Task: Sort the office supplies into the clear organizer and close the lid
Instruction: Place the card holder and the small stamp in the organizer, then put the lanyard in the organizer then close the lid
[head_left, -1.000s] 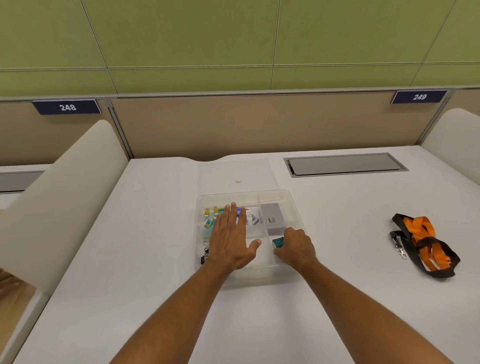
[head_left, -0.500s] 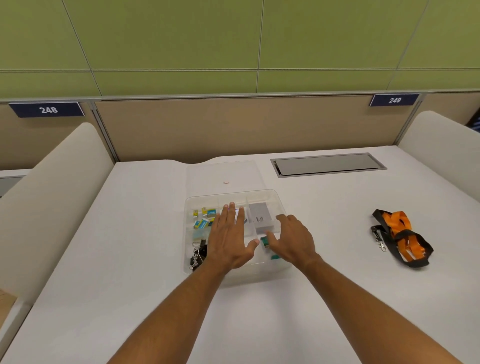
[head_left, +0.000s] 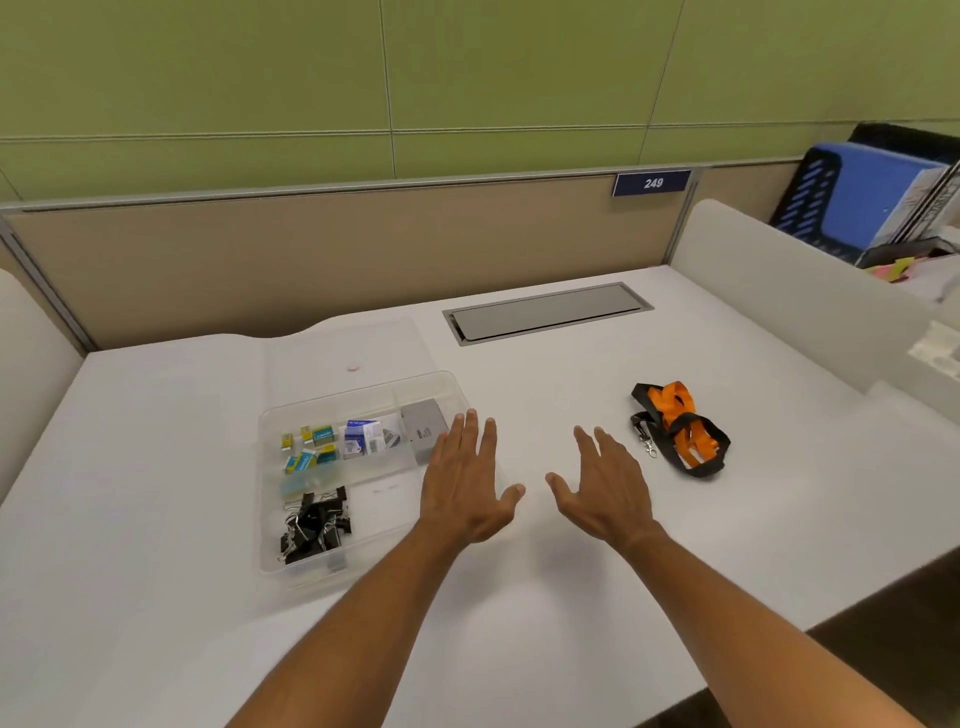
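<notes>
The clear organizer (head_left: 270, 514) sits on the white desk left of centre. Inside lie black binder clips (head_left: 314, 525), small yellow and blue boxes (head_left: 311, 444), a blue-and-white packet (head_left: 363, 438) and a grey box (head_left: 423, 423). Its clear lid (head_left: 348, 353) lies flat on the desk behind it. My left hand (head_left: 467, 483) hovers over the organizer's right edge, fingers straight, holding nothing. My right hand (head_left: 605, 488) is spread open over bare desk to the right. An orange-and-black lanyard (head_left: 680, 434) lies further right.
A grey cable hatch (head_left: 545, 312) is set into the desk behind. White dividers (head_left: 779, 296) flank the desk on both sides. A blue file rack (head_left: 857, 197) stands at the far right. The desk's front edge (head_left: 779, 629) runs near my right forearm.
Both hands have lifted off the organizer and moved right. My right hand, curled a second ago over a small teal item in the tray, is now spread. The view has swung right.
</notes>
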